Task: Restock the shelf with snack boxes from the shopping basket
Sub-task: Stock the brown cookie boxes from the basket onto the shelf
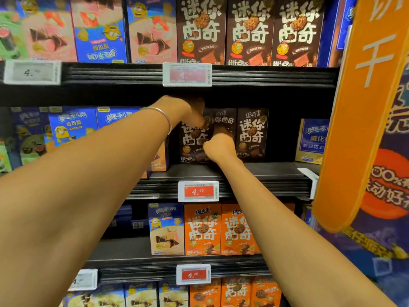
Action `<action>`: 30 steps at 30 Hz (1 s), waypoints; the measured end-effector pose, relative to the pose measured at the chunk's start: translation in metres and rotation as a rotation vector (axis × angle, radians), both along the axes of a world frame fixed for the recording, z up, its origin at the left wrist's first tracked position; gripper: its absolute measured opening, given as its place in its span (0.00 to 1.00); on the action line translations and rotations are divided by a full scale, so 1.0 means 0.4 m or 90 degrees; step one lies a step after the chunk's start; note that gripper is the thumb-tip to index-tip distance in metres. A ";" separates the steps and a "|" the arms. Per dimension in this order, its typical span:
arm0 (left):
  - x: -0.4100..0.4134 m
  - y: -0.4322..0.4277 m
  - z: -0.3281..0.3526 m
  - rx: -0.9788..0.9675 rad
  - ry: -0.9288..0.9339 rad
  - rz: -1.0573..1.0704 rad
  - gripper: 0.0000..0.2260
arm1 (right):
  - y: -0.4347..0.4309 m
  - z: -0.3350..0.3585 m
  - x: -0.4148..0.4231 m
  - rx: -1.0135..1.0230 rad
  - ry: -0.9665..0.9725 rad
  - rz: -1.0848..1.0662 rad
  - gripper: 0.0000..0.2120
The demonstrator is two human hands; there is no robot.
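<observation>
Dark-brown snack box (192, 141) stands upright at centre frame on the middle shelf (272, 173), front face outward, partly covered by both hands.

Left grip (188, 111) – reaches in from the left, fingers curled down over the top of the box; motion blur, finger detail poor. Silver bangle (165, 118) on that wrist.

Right grip (219, 146) – comes up from lower right, fingers curled tight at the right edge of the same box, thumb side against its front. Both grips hold the box.

Just behind and right of it: a second brown box (224, 119) set further back, then a third brown box (252, 132) upright, well lit. Right of that, a bare stretch of shelf, then a blue-and-tan box (312, 140) near the right edge.

Left of centre, same shelf: blue boxes (73, 126). Upper shelf, top of frame: a row of matching brown boxes (250, 29). Lower shelf: orange boxes (202, 229).

Red price tag (198, 191) on the shelf lip, below the hands. Orange banner (365, 107) hangs along the right of frame.
</observation>
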State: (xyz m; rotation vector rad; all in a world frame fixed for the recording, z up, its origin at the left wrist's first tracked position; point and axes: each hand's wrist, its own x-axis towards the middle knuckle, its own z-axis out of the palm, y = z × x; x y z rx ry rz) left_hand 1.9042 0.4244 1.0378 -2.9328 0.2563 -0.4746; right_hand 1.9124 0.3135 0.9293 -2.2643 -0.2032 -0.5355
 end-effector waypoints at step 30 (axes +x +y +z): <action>0.025 0.006 -0.010 0.036 0.000 0.010 0.24 | -0.214 0.015 0.144 0.303 0.067 -0.152 0.50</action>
